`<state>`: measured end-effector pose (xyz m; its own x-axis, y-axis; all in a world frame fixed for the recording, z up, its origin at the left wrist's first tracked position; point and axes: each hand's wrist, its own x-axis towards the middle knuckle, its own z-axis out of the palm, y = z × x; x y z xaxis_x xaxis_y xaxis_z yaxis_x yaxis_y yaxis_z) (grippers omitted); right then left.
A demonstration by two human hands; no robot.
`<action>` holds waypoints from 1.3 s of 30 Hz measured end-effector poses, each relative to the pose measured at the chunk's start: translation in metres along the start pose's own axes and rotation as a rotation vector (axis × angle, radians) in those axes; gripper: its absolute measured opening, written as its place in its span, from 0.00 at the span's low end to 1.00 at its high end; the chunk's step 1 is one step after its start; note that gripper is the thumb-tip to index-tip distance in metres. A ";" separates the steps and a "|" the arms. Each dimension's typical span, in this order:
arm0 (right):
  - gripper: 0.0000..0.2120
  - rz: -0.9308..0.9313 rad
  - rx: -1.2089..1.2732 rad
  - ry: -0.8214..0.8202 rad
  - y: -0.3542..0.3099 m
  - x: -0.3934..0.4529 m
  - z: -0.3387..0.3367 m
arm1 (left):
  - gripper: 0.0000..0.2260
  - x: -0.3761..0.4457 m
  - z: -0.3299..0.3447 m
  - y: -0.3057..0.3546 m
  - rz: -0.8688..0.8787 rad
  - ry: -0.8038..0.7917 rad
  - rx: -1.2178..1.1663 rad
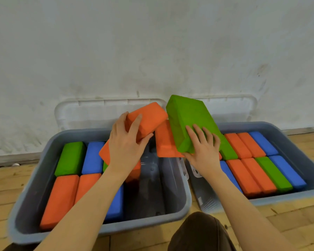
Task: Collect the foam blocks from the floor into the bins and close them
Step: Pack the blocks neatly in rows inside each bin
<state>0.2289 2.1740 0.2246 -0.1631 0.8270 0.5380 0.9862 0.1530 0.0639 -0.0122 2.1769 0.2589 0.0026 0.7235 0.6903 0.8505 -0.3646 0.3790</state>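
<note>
Head view looks down on two grey bins against a white wall (152, 42), each with a clear lid propped upright behind it. Starting at the left, the left bin (25, 205) is part filled: green, blue and orange blocks lie flat in rows along its left half, while its right half shows bare bottom. Above it the left hand (127, 144) clamps the near end of an orange block (147, 118), fingers curled over the top; the block's long axis runs from the hand up and to the right, tilted. Just beside it the right hand (203, 147) grips the low end of a green block (187, 120), whose long axis slopes up and away to the left (its far end is the higher one). Another orange block (163, 142) sits between them. The right bin (297, 138) looks nearly full. Judging by this, most collecting is done; the held blocks need seating and both lids remain to be closed.
</note>
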 end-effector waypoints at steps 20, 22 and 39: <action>0.24 0.082 0.529 0.147 -0.185 0.072 -0.056 | 0.22 -0.023 -0.105 -0.097 -0.167 0.184 0.147; 0.24 0.162 0.583 0.007 -0.194 0.065 -0.049 | 0.22 -0.034 -0.107 -0.104 -0.189 0.116 0.193; 0.36 -0.172 0.491 -0.322 -0.178 0.082 -0.054 | 0.27 0.008 -0.127 -0.120 0.072 -0.294 0.393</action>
<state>0.0414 2.1856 0.3030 -0.3950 0.8787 0.2681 0.8287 0.4668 -0.3089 -0.1814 2.1518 0.2968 0.1694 0.8600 0.4814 0.9764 -0.2128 0.0366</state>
